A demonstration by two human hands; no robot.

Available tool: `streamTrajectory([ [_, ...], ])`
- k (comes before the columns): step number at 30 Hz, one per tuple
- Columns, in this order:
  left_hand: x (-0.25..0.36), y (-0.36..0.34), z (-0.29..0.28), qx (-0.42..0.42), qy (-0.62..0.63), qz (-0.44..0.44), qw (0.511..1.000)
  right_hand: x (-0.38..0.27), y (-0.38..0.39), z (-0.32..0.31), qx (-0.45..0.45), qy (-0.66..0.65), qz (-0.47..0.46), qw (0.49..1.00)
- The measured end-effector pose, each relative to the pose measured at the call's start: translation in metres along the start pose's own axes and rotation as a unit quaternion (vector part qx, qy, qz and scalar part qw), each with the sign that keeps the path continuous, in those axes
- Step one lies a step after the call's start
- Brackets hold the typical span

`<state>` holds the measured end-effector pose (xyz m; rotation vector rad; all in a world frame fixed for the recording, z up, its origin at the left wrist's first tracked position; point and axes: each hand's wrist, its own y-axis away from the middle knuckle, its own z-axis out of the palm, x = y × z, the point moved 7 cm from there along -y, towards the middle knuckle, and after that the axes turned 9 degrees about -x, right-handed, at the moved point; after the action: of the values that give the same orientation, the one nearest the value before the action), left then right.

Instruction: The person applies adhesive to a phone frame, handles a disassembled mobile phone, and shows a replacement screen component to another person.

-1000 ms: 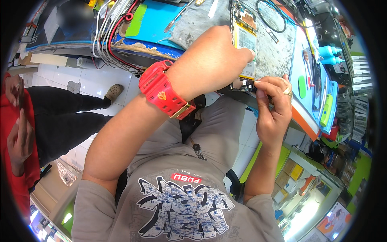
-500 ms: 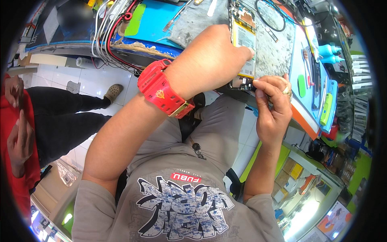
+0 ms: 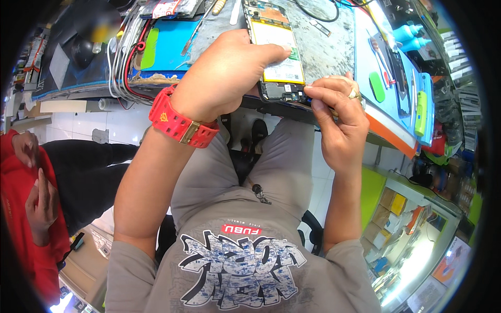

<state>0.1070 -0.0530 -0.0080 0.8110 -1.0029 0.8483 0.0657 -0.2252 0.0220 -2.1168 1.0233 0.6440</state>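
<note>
An opened phone [image 3: 276, 37] with a yellow-edged battery and exposed internals is at the front of the grey, stained work mat [image 3: 326, 47]. My left hand [image 3: 219, 68], below a red wristwatch, is closed around the phone's left side, thumb lying over the battery. My right hand [image 3: 339, 120], with a ring, is pinched at the phone's lower right corner; what sits between thumb and forefinger is too small and hidden to name. A metal tool [image 3: 198, 32] and a white flat stick [image 3: 235, 11] lie left of the phone.
A blue mat [image 3: 177, 44] and cables [image 3: 117, 68] lie at the left. Blue bottles [image 3: 409, 36], a green scraper [image 3: 377, 86] and tools are at the right. Another person in red [image 3: 26, 208] is at far left, hands raised. A glass display case [image 3: 402, 229] stands lower right.
The bench, phone and both my hands appear shifted left in the view. My left wrist has turned, showing more of the watch strap, and the phone's bottom end sits a little higher.
</note>
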Motion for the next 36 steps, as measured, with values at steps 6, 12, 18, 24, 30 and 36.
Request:
streamTrajectory([
  [6, -0.005, -0.004, -0.002, -0.005, 0.025, 0.001, 1.0, 0.001, 0.002, 0.0, 0.001, 0.013, -0.006, 1.0],
  [12, -0.002, 0.0, 0.001, 0.01, 0.01, 0.005, 1.0, 0.0, 0.002, 0.001, 0.006, 0.026, -0.017, 0.999],
  [18, -0.008, -0.001, -0.002, 0.048, -0.044, 0.022, 0.998, -0.002, 0.007, 0.004, 0.01, 0.081, -0.015, 0.997],
  [24, -0.007, 0.0, -0.002, 0.112, -0.079, 0.113, 0.984, -0.004, 0.016, 0.012, 0.033, 0.121, -0.003, 0.992],
  [30, -0.008, -0.001, -0.002, 0.115, -0.077, 0.117, 0.983, -0.004, 0.018, 0.011, 0.032, 0.144, -0.014, 0.989],
  [36, -0.006, 0.0, 0.0, 0.118, -0.068, 0.128, 0.982, -0.005, 0.017, 0.01, 0.025, 0.134, -0.009, 0.991],
])
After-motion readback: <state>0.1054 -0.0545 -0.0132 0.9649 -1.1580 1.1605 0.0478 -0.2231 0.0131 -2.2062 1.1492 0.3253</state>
